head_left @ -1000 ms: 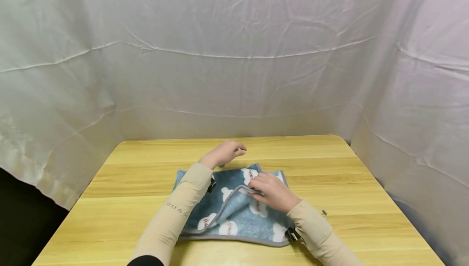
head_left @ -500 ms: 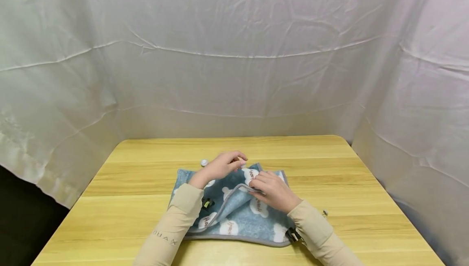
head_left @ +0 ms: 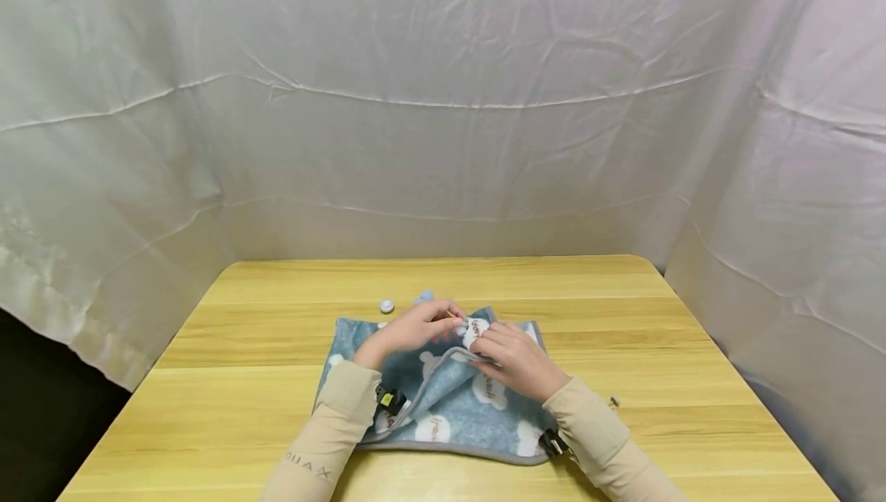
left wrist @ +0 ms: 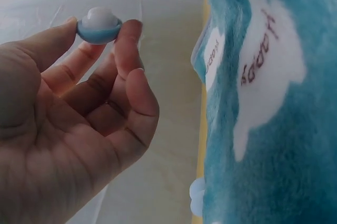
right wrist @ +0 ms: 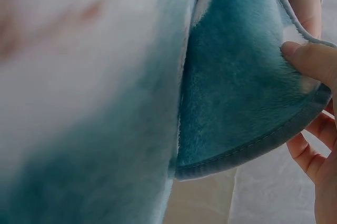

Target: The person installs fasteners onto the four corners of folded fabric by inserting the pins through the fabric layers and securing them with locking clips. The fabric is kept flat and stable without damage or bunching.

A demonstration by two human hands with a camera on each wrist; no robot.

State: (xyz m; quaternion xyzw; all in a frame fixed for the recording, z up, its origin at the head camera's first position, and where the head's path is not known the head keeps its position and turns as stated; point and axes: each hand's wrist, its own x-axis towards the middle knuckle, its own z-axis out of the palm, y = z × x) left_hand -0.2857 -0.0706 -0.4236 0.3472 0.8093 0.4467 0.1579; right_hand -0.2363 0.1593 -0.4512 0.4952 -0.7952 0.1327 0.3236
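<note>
My left hand [head_left: 415,327] is over the back part of a blue blanket [head_left: 462,434] printed with white shapes and lettering. In the left wrist view, its thumb and a fingertip pinch a small round button-like piece [left wrist: 99,26] with a white dome and a blue base. Close by on the right, my right hand [head_left: 521,364] grips a lifted, grey-bordered fold of the blanket. In the right wrist view, its thumb [right wrist: 308,58] presses on the plush fabric near the border. The blanket hides some of the fingers.
On the wooden table [head_left: 228,379], just behind the blanket, lie a round whitish piece [head_left: 386,306] and a light blue piece [head_left: 425,297]. A small pin-like object [head_left: 614,402] is beside the right sleeve. Pale curtains [head_left: 443,156] surround the table.
My left hand has come nearer over the blanket, to beside the right hand's fingers. The whitish and light blue pieces behind it have come into view. My right hand keeps its grip.
</note>
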